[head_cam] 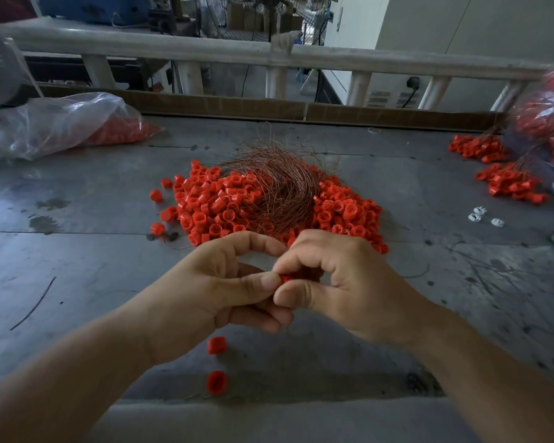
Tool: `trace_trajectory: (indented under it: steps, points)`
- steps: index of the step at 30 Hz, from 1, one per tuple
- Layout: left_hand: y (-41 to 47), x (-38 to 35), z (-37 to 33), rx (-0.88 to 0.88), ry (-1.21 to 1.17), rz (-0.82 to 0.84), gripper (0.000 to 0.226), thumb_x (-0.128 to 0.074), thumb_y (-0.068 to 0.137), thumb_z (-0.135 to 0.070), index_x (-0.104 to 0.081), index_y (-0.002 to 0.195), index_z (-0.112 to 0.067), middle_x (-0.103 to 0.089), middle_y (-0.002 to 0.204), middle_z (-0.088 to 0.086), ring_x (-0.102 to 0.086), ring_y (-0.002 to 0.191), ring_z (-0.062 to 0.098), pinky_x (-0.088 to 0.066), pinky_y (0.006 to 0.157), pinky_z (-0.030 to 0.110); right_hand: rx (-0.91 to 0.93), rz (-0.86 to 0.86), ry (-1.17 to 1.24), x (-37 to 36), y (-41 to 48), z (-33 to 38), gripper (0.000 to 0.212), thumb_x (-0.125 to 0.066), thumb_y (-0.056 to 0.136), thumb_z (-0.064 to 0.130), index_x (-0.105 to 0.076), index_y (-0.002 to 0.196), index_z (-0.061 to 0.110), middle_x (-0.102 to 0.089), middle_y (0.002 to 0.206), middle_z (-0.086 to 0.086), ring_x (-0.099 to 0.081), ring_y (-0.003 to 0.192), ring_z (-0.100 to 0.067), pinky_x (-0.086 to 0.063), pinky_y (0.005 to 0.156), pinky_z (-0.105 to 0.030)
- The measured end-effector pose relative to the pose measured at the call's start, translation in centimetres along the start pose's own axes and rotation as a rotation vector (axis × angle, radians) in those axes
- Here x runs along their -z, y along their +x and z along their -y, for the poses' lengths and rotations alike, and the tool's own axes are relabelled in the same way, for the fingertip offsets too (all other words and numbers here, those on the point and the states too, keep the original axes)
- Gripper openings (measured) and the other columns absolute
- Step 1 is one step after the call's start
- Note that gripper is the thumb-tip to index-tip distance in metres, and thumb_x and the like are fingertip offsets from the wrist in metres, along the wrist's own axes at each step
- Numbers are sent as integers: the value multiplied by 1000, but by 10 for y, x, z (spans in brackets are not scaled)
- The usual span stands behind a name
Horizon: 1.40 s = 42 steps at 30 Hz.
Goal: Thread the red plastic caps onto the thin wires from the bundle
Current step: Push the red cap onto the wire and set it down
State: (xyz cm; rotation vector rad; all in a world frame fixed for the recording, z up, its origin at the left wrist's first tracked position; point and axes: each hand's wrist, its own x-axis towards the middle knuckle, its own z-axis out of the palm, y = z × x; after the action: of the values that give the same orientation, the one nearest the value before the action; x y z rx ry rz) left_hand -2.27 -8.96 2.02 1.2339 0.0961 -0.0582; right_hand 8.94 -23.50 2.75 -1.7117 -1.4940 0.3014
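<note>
While the left hand [211,282] and right hand [343,282] meet over the table [77,251], both pinch one cap [285,279]; wire there too thin to see. Advice: hold cap steady, feed wire straight through. Bundle [279,187] lies on pile [211,206] just beyond.

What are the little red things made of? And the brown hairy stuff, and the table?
The red caps look like plastic: smooth, bright, shiny, one moulded shape. The wire bundle seems thin metal, maybe copper, from its reddish-brown glint. The table looks like dull grey sheet metal, scratched and stained, though I can't be sure.
</note>
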Motion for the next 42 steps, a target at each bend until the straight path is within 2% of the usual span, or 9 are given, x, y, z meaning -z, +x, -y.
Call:
trace_trajectory:
  steps: [3, 6, 17, 23, 29, 32, 34, 38, 42]
  points:
    - [-1, -7, 3, -78, 136, -30, 59, -86, 53, -36, -62, 104, -17, -69, 78, 19, -69, 70, 28, -55, 60, 27, 15, -6, -68, -1, -2, 2, 15, -63, 78, 26, -66, 79, 11, -51, 74, 10, -49, 69, -2, -40, 64, -13]
    - [-2, -15, 8, -185, 283, -110, 59, -76, 58, -23, -51, 111, -23, -69, 72, 17, -68, 64, 22, -54, 58, 25, 36, -13, -129, -5, -2, 4, 10, -62, 76, 18, -63, 75, 8, -50, 73, 10, -50, 70, -3, -41, 62, -15]
    - [-3, -17, 5, -136, 214, -131, 52, -66, 67, -12, -51, 116, -18, -68, 75, 20, -68, 65, 26, -53, 57, 25, -29, -53, -41, -6, 0, 2, 8, -67, 73, 24, -63, 73, 17, -49, 70, 15, -50, 68, -3, -40, 61, -12]
    - [1, -7, 0, -150, 53, -224, 34, -77, 59, -11, -68, 92, -10, -70, 75, 19, -68, 62, 25, -54, 51, 25, -129, -39, 62, -2, 2, 0, 37, -72, 54, 49, -56, 87, 42, -56, 83, 13, -55, 76, -1, -45, 65, -12]
    - [2, 6, -8, -247, -97, -211, 33, -73, 54, -6, -74, 86, -14, -71, 77, 16, -68, 62, 20, -54, 53, 25, -184, -55, 70, -3, 2, -4, 22, -71, 77, 15, -62, 75, 34, -63, 72, 15, -60, 71, 4, -45, 66, -8]
    - [3, 7, -8, -236, -136, -221, 33, -63, 52, -2, -74, 82, -11, -71, 76, 16, -69, 62, 20, -54, 54, 23, -195, -41, 178, -3, 3, -2, 5, -65, 81, 28, -64, 82, 32, -66, 78, 17, -60, 75, 6, -46, 68, -10]
    - [2, 6, -7, -231, -153, -205, 33, -58, 55, 3, -74, 81, -9, -71, 75, 16, -69, 63, 20, -55, 54, 23, -226, 6, 291, -3, 2, 0, 15, -60, 76, 38, -63, 89, 31, -68, 89, 15, -63, 86, 2, -50, 75, -16]
    - [3, 4, -9, -231, -182, -196, 33, -57, 52, -1, -74, 79, -8, -70, 74, 16, -69, 63, 20, -55, 54, 24, -204, 10, 241, -7, 2, 0, 15, -64, 83, 11, -64, 82, 26, -64, 69, 16, -62, 69, 2, -49, 66, -14]
    - [3, 4, -11, -248, -138, -227, 32, -64, 50, 9, -74, 75, -9, -71, 72, 12, -68, 61, 16, -54, 54, 21, -215, -72, 261, -5, 3, -1, 2, -61, 82, 27, -63, 80, 27, -65, 74, 8, -62, 71, -19, -53, 67, -33]
